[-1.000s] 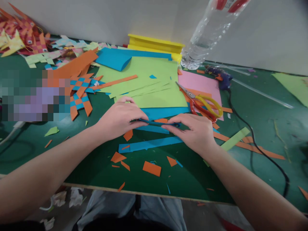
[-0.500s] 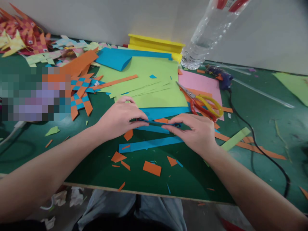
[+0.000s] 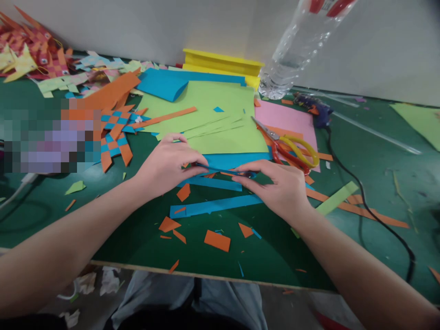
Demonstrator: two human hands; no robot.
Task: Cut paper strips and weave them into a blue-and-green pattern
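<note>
Left hand (image 3: 168, 165) and right hand (image 3: 283, 183) pinch opposite ends of blue paper strip (image 3: 222, 170) over bench (image 3: 275, 256). Orange scraps (image 3: 217, 240) dot room toward front edge; scissors (image 3: 280, 137) just beyond right hand.

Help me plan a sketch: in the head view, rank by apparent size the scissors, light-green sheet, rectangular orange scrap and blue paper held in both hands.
1. light-green sheet
2. scissors
Unsure, both smaller: rectangular orange scrap and blue paper; the paper looks longer but thinner, and is partly hidden.
</note>
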